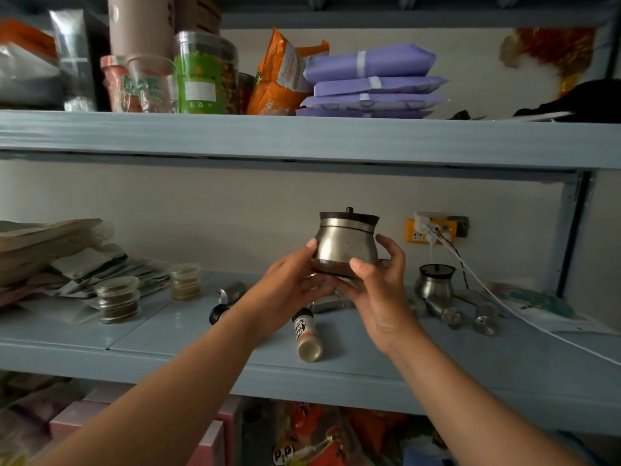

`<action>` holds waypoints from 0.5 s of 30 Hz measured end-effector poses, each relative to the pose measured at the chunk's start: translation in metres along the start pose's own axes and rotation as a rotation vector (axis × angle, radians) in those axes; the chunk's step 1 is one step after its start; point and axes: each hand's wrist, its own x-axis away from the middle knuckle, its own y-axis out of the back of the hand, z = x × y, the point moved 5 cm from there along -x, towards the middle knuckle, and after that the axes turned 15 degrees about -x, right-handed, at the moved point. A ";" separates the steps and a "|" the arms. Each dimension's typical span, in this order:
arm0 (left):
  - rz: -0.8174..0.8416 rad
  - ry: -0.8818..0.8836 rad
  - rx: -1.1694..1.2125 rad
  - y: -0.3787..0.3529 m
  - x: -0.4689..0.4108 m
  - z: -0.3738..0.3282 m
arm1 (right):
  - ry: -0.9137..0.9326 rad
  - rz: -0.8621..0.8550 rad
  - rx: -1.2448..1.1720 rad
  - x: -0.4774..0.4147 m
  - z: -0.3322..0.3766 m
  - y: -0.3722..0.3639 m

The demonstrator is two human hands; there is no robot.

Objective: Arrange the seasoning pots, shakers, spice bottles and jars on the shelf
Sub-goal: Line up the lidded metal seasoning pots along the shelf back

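Below the shelf (pixel 369 368), bright packets blur together and I cannot tell them apart. A white spice bottle (pixel 307 334) lies on its side near the front edge, its label too small to read. Just above it, the left hand (pixel 289 284) and right hand (pixel 376 290) curl round a steel seasoning pot (pixel 346 243) with a dark lid, holding it upright, clear of the shelf; fingers cover part of its base. The wrists largely hide the metal shakers (pixel 331 302) lying behind. Further back to the right stands a second pot (pixel 435 284).
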 end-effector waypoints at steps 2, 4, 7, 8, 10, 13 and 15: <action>-0.001 -0.008 -0.001 -0.002 -0.001 -0.001 | -0.002 -0.029 0.024 -0.002 -0.001 0.005; -0.033 -0.020 0.008 -0.001 -0.001 0.000 | -0.002 -0.053 0.083 -0.003 0.000 0.010; -0.121 -0.051 0.016 0.001 -0.003 0.005 | -0.034 -0.056 0.177 -0.004 -0.003 0.015; -0.159 -0.063 0.025 0.002 -0.003 0.006 | -0.046 -0.053 0.216 -0.004 -0.005 0.017; -0.250 -0.078 0.064 0.003 -0.002 0.007 | -0.055 -0.064 0.283 -0.004 -0.009 0.018; -0.365 -0.099 0.076 0.004 -0.001 0.008 | -0.012 -0.112 0.271 -0.002 -0.014 0.019; -0.432 -0.115 0.038 0.002 0.001 0.007 | 0.004 -0.128 0.263 0.001 -0.015 0.016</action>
